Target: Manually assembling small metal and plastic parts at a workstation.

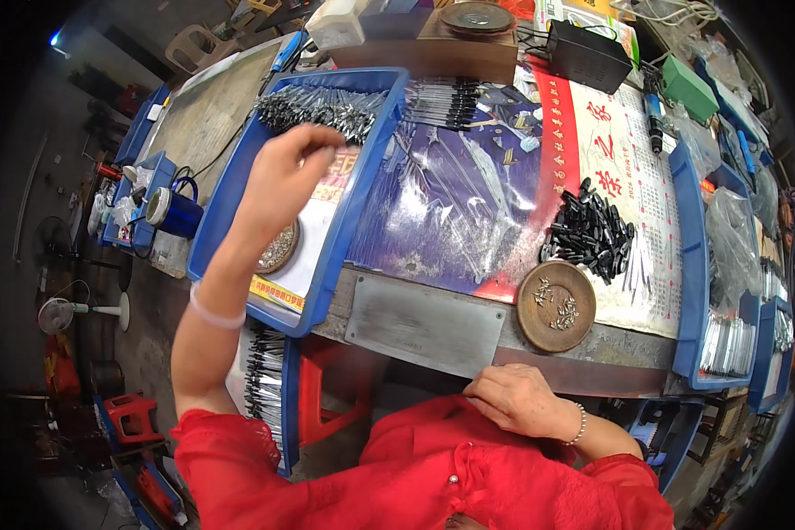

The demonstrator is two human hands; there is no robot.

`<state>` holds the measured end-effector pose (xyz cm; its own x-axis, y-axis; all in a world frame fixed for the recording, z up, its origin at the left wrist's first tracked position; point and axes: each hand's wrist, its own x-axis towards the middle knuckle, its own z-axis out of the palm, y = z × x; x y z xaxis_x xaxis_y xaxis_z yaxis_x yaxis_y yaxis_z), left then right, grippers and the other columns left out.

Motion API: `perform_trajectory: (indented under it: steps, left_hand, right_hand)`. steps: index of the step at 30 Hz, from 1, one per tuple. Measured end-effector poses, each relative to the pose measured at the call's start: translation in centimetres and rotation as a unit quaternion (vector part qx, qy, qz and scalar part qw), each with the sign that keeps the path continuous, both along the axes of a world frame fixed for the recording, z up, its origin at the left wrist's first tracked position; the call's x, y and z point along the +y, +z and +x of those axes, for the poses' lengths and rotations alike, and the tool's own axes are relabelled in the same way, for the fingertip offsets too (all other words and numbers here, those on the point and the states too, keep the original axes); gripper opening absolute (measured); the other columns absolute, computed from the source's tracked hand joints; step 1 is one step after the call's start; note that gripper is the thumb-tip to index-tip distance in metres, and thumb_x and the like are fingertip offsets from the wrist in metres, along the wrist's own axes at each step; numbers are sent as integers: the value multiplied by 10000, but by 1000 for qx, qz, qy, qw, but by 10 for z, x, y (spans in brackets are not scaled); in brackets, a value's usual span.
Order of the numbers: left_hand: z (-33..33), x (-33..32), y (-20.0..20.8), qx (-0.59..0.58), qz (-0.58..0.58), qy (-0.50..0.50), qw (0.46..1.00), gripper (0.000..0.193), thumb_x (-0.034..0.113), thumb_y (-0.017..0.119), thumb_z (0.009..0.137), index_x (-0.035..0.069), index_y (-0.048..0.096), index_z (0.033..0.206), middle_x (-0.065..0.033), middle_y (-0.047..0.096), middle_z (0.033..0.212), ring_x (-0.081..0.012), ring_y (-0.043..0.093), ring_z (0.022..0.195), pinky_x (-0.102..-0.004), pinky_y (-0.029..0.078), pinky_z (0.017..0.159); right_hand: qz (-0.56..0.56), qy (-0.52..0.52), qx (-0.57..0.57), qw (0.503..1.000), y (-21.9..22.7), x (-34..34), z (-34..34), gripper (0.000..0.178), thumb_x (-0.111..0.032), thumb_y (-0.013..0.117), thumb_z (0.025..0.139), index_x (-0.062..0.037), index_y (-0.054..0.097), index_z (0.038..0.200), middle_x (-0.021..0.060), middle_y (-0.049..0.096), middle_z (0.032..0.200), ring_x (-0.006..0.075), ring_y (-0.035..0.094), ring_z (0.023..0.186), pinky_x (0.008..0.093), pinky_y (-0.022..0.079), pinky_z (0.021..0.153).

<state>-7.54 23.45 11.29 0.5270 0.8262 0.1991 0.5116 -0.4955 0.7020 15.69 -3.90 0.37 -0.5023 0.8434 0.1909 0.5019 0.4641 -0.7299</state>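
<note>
My left hand (293,170) is raised over a blue tray (387,132), fingers curved and thumb apart, with nothing visible in them. Slim silver pen-like rods with black parts (327,108) fill the tray's far end. Under my left forearm, a round dish of small metal bits (278,247) is partly covered. At the table's front edge rests my right hand (514,399), its fingers folded together; whatever is in them is hidden. The nearest thing to it is a metal plate (424,322). A round brown dish (556,331) holds tiny metal pieces, beside a heap of black parts (589,231).
A row of black-ended rods (442,102) lies beyond the printed mat (468,203). Blue bins (691,291) line the right side. A blue jar (178,212) stands at the left. At the back are a black box (589,55) and a wooden block (424,57).
</note>
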Motion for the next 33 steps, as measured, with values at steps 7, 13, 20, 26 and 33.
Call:
perform_trajectory:
  steps: [7,13,20,26,33]
  left_hand:
    - [23,141,-21,167,180,109,963,244,159,570,776,4,664,939,-163,672,876,-259,650,836,-335,486,779]
    - [46,189,-27,333,105,167,922,318,252,582,749,20,669,947,-228,635,981,-357,604,964,-411,459,863]
    - [65,194,-41,468,65,160,867,478,336,665,714,-35,635,1014,-246,609,1068,-357,588,1022,-426,463,872]
    - [64,204,-52,477,114,178,853,532,403,672,668,-69,653,913,-283,620,971,-376,612,943,-417,477,828]
    - [85,208,-48,610,26,147,778,389,223,602,721,3,648,1038,-215,594,1133,-341,581,1054,-392,457,907]
  right_hand:
    - [45,-18,78,996,-11,6,0,99,-108,652,764,-49,595,819,60,556,704,219,582,595,321,460,507]
    - [25,-26,123,992,-11,9,4,82,-99,642,779,-48,587,812,61,544,703,214,578,592,316,458,504]
    - [19,-33,134,990,-17,9,7,86,-104,644,778,-53,584,814,54,494,682,197,558,572,308,447,498]
    - [15,-32,138,990,-17,9,7,92,-109,639,782,-56,584,834,50,482,688,188,555,575,299,445,501]
    - [6,-32,147,989,-18,8,7,92,-108,632,785,-52,587,843,52,478,688,188,551,574,301,448,504]
